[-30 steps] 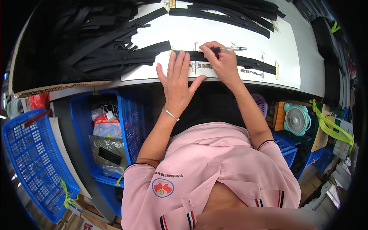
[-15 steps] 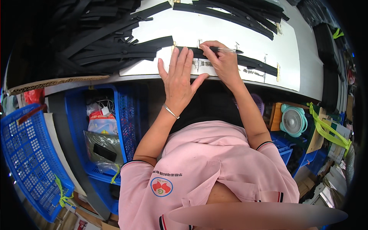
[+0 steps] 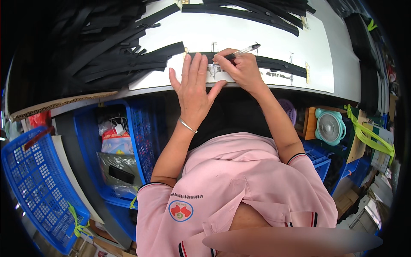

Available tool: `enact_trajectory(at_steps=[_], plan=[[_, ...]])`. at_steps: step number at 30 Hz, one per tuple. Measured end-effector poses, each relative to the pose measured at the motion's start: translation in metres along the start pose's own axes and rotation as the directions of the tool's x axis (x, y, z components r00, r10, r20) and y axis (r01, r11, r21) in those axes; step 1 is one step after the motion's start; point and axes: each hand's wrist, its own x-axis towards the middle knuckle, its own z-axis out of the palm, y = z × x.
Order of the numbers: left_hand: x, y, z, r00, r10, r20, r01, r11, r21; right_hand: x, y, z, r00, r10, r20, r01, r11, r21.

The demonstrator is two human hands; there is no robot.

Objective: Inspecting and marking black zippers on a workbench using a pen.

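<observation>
A long black zipper [image 3: 280, 65] lies across a white board [image 3: 319, 51] that has hand-drawn marks and small tape pieces on it. My left hand [image 3: 193, 88] rests flat over the zipper's left part, fingers stretched and thumb out to the side. Just to its right, my right hand [image 3: 243, 70] pinches a clear-barrelled pen [image 3: 246, 49]. The pen's upper end slants up and right, while its writing end is at the zipper beside a drawn line, mostly hidden by my fingers.
A heap of black zippers [image 3: 107, 55] covers the table's left side, and more zippers [image 3: 248, 16] lie at the board's far edge. Below the table edge are blue crates [image 3: 143, 137] holding bags and a phone [image 3: 121, 174]. A teal fan [image 3: 330, 126] stands at the right.
My right hand has brought the pen tip nearer to me, from the zipper's far edge down across it. The pen now tilts more upward. My left hand stays on the zipper.
</observation>
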Motion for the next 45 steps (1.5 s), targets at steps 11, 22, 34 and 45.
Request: enact_trajectory(at_steps=[11, 22, 34, 45], plan=[[0.000, -0.002, 0.001, 1.000, 0.018, 0.011, -0.018, 0.999, 0.037, -0.027, 0.011, -0.057, 0.900, -0.002, -0.437, 0.015, 1.000, 0.027], [0.001, -0.001, -0.002, 0.999, 0.013, 0.052, -0.014, 1.000, 0.022, -0.030, 0.021, -0.070, 0.924, 0.105, -0.369, -0.111, 0.994, 0.007], [0.051, 0.061, 0.034, 0.992, 0.107, -0.073, -0.126, 0.927, -0.352, -0.030, 0.034, -0.064, 0.922, 0.040, -0.386, -0.075, 0.994, -0.075], [0.057, 0.064, 0.045, 0.992, 0.080, -0.093, -0.106, 0.940, -0.325, -0.037, 0.033, -0.072, 0.964, 0.033, -0.265, -0.026, 0.999, 0.031]])
